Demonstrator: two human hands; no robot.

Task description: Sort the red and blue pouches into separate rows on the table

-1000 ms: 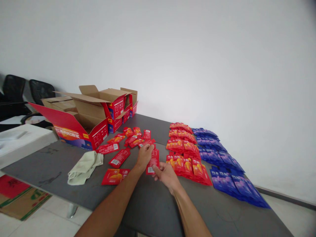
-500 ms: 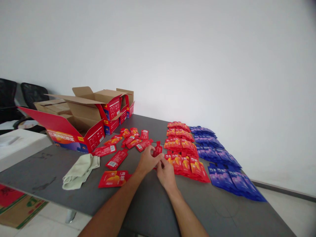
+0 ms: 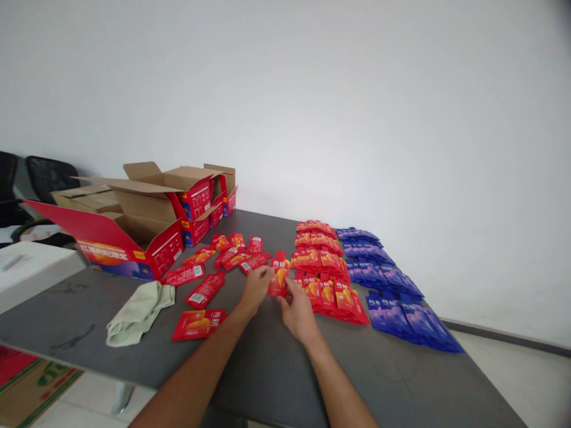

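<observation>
A red pouch with orange fruit printed on it is held upright over the table, its printed front facing me. My left hand pinches its left edge. Thumb and fingers of my right hand close on its lower right edge. Just right of the hands lie overlapping rows of red pouches, and beyond them rows of blue pouches. Several loose red pouches are scattered to the left, some with the barcode side up. One more red pouch lies close to my left forearm.
An open red carton stands at the left, flaps spread, with more cartons stacked behind it. A pale green cloth and a white box rest on the grey table. Black chairs stand at the far left.
The pouch in my hands has turned from its plain dark side to its printed front. My right hand has shifted apart from the left, to the pouch's right edge. The view has swung slightly.
</observation>
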